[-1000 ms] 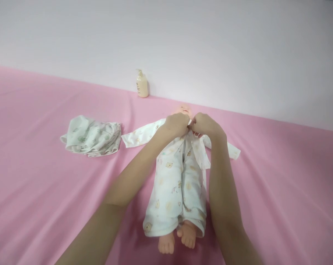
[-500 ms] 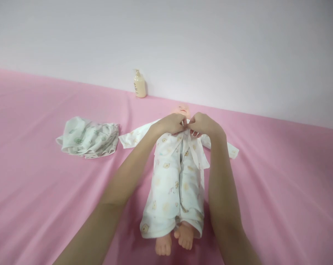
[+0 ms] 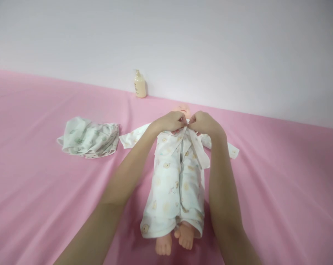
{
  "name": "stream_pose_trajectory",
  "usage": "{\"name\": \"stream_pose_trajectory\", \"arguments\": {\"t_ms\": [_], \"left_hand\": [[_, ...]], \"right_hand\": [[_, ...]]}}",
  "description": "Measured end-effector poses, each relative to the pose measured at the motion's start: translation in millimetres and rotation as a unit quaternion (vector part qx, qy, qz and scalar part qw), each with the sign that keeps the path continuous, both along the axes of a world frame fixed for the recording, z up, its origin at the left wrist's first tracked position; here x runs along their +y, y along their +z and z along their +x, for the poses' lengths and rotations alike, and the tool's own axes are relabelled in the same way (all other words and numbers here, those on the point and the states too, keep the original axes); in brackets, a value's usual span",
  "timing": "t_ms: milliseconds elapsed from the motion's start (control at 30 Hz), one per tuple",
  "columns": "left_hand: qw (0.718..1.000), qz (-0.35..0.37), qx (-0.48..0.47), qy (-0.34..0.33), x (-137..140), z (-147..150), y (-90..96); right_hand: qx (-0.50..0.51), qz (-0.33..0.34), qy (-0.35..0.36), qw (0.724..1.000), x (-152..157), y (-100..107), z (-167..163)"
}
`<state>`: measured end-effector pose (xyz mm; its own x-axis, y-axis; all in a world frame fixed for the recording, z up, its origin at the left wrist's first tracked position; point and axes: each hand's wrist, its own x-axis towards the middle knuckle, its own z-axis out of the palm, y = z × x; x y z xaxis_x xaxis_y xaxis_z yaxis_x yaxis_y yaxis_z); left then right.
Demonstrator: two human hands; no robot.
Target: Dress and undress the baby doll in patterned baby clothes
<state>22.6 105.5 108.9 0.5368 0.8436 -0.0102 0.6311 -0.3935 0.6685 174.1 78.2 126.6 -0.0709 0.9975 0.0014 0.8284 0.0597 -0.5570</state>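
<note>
A baby doll (image 3: pixel 164 246) lies on its back, feet toward me, in white printed trousers (image 3: pixel 166 187) and a matching long-sleeved top (image 3: pixel 135 136). Its sleeves spread out to both sides. At the upper chest my left hand (image 3: pixel 172 122) pinches the front edge of the top. Close beside it, my right hand (image 3: pixel 202 123) is also closed on the top's front edge, fingertips almost meeting the left ones. Below the hands the front of the top parts, with a loose flap (image 3: pixel 201 156) hanging to the right. Whatever fastener lies between the fingertips is too small to make out.
A crumpled white cloth with green print (image 3: pixel 90 139) lies left of the doll. Farther back, a cream pump bottle (image 3: pixel 140 86) stands against the pale wall (image 3: pixel 210 51). A pink sheet (image 3: pixel 39 176) with soft folds covers the surface.
Both hands stay at the doll's chest with only small finger shifts. The top's front edges between them look pulled slightly closer together. The doll, cloth and bottle have not moved.
</note>
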Motion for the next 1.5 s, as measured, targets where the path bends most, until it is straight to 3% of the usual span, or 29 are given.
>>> {"name": "stream_pose_trajectory", "arguments": {"t_ms": [400, 533, 900, 1133, 1500], "left_hand": [[0.996, -0.032, -0.084, 0.014, 3, 1, -3.3], [0.996, -0.044, -0.068, 0.026, 1, 0, -2.4], [0.996, -0.047, -0.069, 0.032, 1, 0, -2.4], [0.999, -0.003, -0.045, 0.03, -3, 1, -1.5], [0.999, -0.033, -0.039, 0.01, 0, -1, -0.2]], "right_hand": [[0.075, -0.019, 0.016, 0.997, 2, -3, 5], [0.072, -0.049, 0.047, 0.995, 1, -1, 6], [0.079, -0.061, 0.035, 0.994, 8, -11, 1], [0.016, -0.049, 0.044, 0.998, 7, -10, -6], [0.023, -0.097, 0.067, 0.993, 8, -8, 1]]}}
